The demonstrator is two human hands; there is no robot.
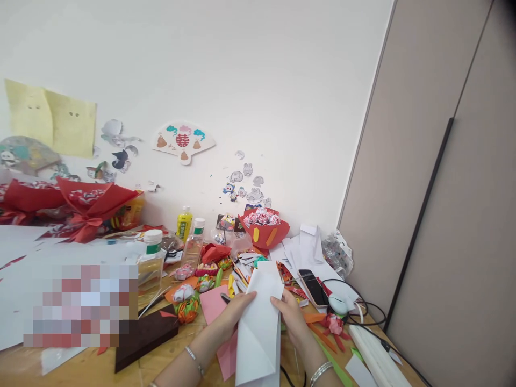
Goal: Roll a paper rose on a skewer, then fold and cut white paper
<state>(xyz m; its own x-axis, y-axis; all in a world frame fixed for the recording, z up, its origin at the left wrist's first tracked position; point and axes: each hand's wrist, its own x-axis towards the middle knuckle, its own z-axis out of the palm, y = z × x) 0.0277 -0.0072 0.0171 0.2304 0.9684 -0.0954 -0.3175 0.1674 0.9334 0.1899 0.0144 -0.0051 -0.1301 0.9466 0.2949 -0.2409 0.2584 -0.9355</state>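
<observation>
A folded white paper (260,328) is held upright between my two hands, its creases showing on the front. My left hand (236,312) grips its left edge, thumb on the front face. On the right edge, my right hand (291,312) holds it the same way, fingers partly hidden behind the sheet. Pink paper (213,303) lies behind and left of my left hand, with a dark pen (224,298) by the fingers. To the right of my right hand are orange and green paper strips and a pink paper flower (334,324).
A dark box (147,338) lies left of my left arm. Clear bottles (150,269), paper flowers and a red bouquet (264,231) stand behind. At right are a phone (313,287), cables and a white power strip (379,357).
</observation>
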